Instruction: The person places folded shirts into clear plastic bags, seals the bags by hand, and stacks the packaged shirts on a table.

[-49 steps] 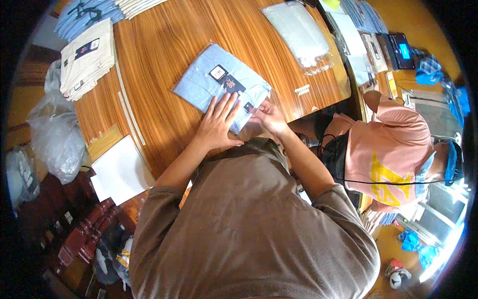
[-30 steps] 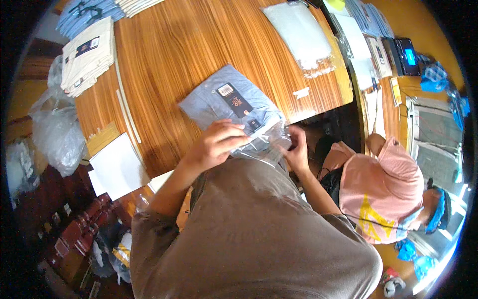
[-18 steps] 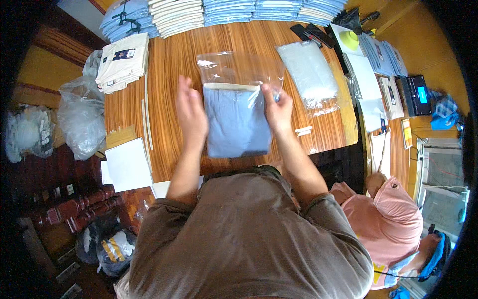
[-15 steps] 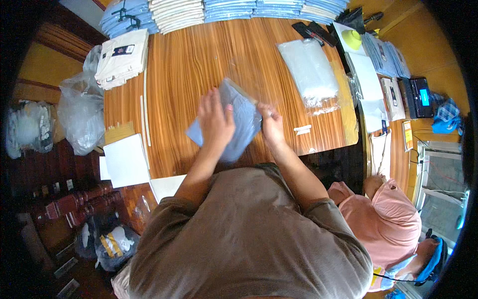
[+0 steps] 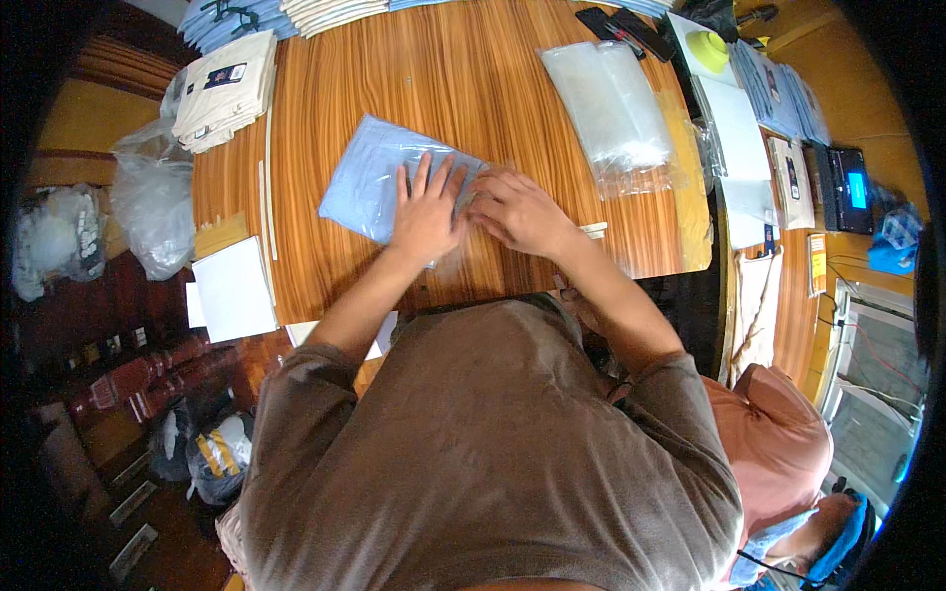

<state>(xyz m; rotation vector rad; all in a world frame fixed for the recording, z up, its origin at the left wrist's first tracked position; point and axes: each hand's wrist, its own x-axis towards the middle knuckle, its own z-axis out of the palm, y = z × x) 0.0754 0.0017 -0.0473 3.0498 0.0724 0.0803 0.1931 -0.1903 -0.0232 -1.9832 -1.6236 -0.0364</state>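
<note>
A folded light-blue garment (image 5: 370, 177) lies on the wood-grain table in a clear plastic bag, its long side slanting. My left hand (image 5: 427, 212) presses flat on the bag, fingers spread. At the bag's right end, my right hand (image 5: 519, 214) has its fingers bent and pinched on the loose clear plastic. The two hands almost meet there, and they hide part of the bag's edge.
Clear plastic bags (image 5: 611, 113) lie to the right, near dark tools (image 5: 631, 32). Cream folded garments (image 5: 225, 91) with a tag sit at the left, above white sheets (image 5: 235, 291). Folded garments line the far edge. A person in pink (image 5: 774, 443) is at the lower right.
The blue garment has come down flat on the table, turned and farther left. My left hand now lies spread on it. My right hand has moved in beside the left.
</note>
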